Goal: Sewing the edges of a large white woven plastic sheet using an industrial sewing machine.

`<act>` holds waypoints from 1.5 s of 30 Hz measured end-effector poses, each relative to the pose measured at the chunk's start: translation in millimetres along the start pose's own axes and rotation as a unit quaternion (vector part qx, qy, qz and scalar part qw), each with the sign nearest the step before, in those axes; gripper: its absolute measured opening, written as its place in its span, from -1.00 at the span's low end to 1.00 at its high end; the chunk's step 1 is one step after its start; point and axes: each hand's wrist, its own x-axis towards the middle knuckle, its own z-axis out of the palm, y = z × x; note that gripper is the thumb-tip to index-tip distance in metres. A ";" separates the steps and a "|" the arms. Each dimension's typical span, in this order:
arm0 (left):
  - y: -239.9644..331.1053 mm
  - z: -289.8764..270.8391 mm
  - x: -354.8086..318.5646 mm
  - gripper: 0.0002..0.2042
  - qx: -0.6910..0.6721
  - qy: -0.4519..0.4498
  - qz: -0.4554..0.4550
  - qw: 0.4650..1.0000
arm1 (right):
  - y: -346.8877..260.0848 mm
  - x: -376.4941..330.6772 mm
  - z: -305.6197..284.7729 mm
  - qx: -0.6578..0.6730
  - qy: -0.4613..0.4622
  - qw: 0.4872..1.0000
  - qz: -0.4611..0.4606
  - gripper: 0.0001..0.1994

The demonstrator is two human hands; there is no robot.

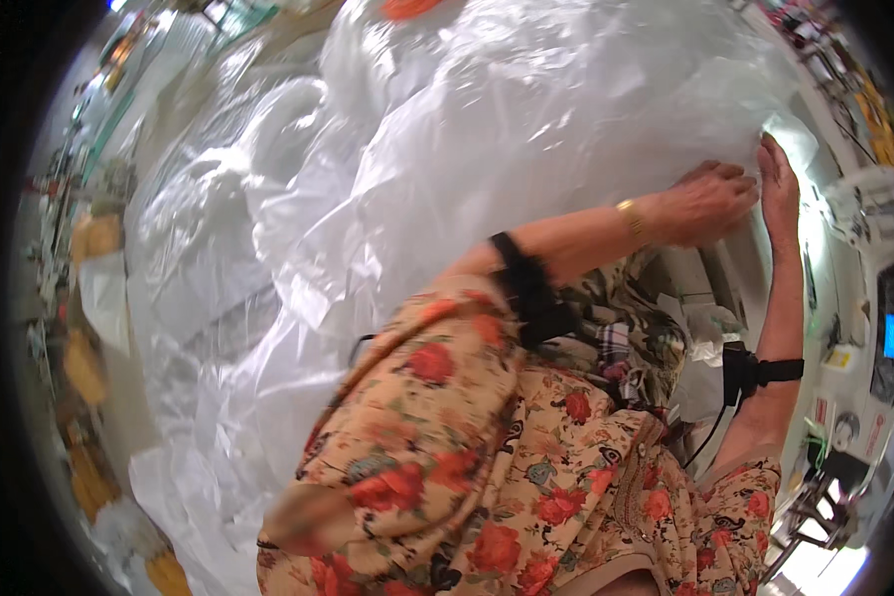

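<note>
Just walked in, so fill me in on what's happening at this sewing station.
A person in a floral garment sits at a white sewing machine and works a huge sheet of clear plastic film. Both hands are pressed onto the film beside the machine: the left hand lies flat with its fingers bent on it, the right hand rests its fingers along the edge. The rest of the film is heaped in big folds to the person's left.

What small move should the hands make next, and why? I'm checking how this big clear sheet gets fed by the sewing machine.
Probably slide both hands forward together. The left hand and right hand lie flat on the clear plastic sheet beside the sewing machine, with most of it bunched behind them.
</note>
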 end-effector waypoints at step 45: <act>37.5 -82.4 -414.5 -0.84 0.170 0.219 -0.491 0.826 | 35.0 20.7 27.0 -0.091 -0.010 0.995 -0.035 -0.44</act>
